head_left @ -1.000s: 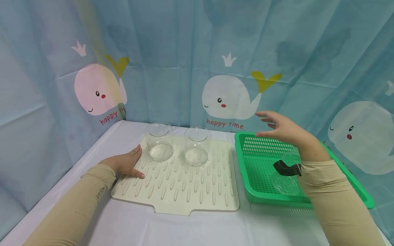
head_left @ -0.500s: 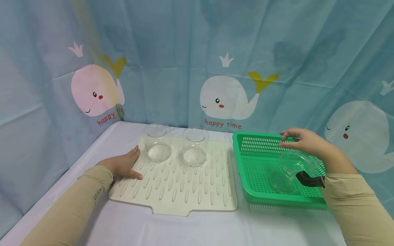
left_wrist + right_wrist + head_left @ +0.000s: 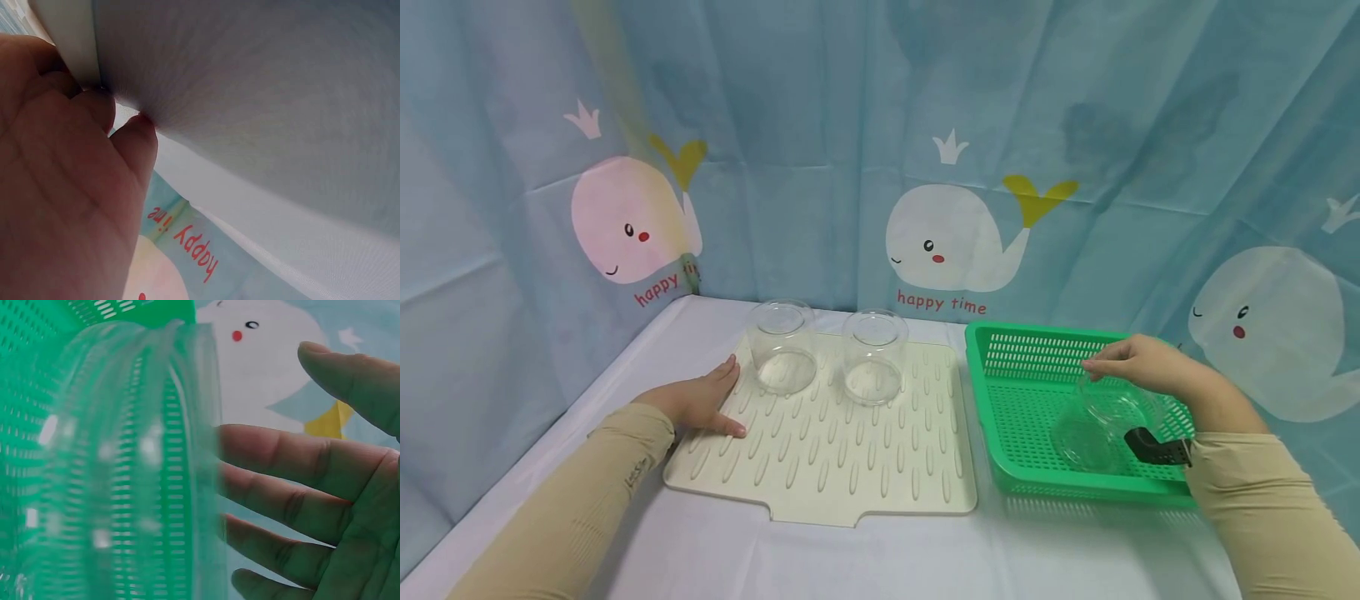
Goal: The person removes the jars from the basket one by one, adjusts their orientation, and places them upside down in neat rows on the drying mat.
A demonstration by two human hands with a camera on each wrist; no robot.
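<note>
My left hand (image 3: 703,400) rests with spread fingers on the left edge of a cream ridged board (image 3: 835,467). In the left wrist view, fingertips of that hand (image 3: 75,162) meet the white cloth beside the board's edge. Two clear jars (image 3: 782,346) stand side by side on the back half of the board. Over the green basket (image 3: 992,417), my right hand (image 3: 1157,367) is at the top of another clear jar (image 3: 1093,425). The right wrist view has the fingers (image 3: 275,450) straight, fingertips right at the jar's rim (image 3: 209,450), and the thumb held apart.
The basket has tall slotted walls and stands just right of the board. White cloth (image 3: 925,558) covers the table. A blue curtain (image 3: 805,208) with whale prints hangs close behind the board and basket.
My right hand has moved right and down from above the basket's back left to the jar inside it. The left hand has stayed on the board's edge.
</note>
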